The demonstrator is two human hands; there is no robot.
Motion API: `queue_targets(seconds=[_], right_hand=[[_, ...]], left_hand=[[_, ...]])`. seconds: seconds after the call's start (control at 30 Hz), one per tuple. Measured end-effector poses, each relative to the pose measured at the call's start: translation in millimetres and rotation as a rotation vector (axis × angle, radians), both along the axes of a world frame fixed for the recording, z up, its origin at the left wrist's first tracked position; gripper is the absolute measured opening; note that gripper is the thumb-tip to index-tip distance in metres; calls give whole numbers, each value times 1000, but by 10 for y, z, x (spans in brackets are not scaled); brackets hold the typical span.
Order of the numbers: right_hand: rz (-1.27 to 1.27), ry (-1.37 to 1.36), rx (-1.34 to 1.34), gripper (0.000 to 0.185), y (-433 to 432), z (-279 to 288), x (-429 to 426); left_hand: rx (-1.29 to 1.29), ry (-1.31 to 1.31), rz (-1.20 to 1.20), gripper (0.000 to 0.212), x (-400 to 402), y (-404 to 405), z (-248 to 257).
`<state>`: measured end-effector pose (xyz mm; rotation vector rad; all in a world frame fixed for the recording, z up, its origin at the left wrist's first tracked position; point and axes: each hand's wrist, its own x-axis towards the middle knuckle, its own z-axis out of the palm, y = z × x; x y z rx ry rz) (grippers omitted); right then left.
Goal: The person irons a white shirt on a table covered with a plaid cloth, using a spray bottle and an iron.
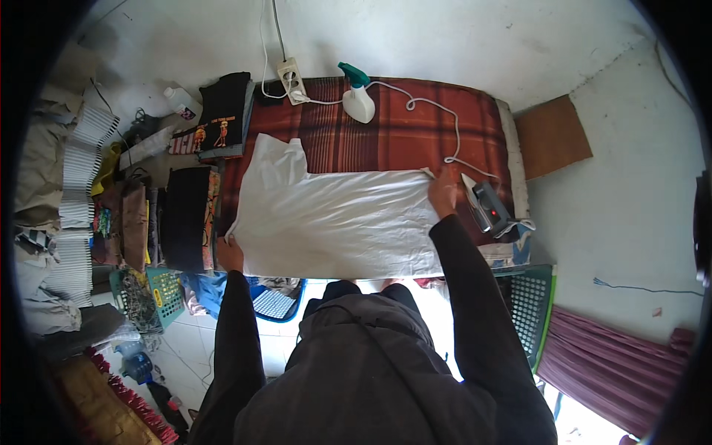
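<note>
A white short-sleeved shirt [334, 222] lies sideways across a red plaid cloth [411, 133] on the table, with creases over its body. One sleeve points to the far left. At the shirt's left edge, close to the near side, my left hand [230, 254] holds the fabric. My right hand [443, 193] grips the hem at the far right corner. Just right of that hand an electric iron [489, 208] rests on the cloth, a red light showing on it. Its pale cord [457, 125] winds back across the cloth. Behind the shirt stands a spray bottle [359, 103] with a green trigger head.
A power strip [291, 80] with plugs lies at the back edge. Stacks of folded clothes [189, 217] and a folded black printed shirt [225, 111] sit on the left. Below are a blue basket [275, 305] and green baskets [531, 314]. A brown board [550, 136] stands right.
</note>
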<state>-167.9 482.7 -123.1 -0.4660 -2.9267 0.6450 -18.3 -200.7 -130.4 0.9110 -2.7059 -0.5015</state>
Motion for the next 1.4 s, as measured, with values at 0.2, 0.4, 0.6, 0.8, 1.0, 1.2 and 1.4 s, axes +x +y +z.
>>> queue_targets(seconds=[0.2, 0.4, 0.6, 0.8, 1.0, 1.2, 1.4], right_hand=[[-107, -167, -393, 50, -420, 362, 40], [247, 32, -159, 33, -245, 239, -205], [92, -327, -564, 27, 120, 461, -359], [-352, -257, -1582, 26, 1, 731, -218], [-172, -85, -1094, 33, 80, 449, -89], [477, 127, 239, 39, -579, 603, -369], [196, -100, 6, 35, -268, 182, -488]], left_hand=[[-227, 51, -328, 42, -108, 296, 384], [-63, 116, -1153, 47, -1533, 1608, 670], [-321, -203, -1327, 15, -2169, 1585, 691], [-67, -332, -1328, 15, -2214, 1367, 1091], [-55, -232, -1352, 16, -2328, 1310, 953], [-122, -295, -1294, 13, -2266, 1215, 751], [-158, -293, -1328, 11, -2396, 1338, 785]])
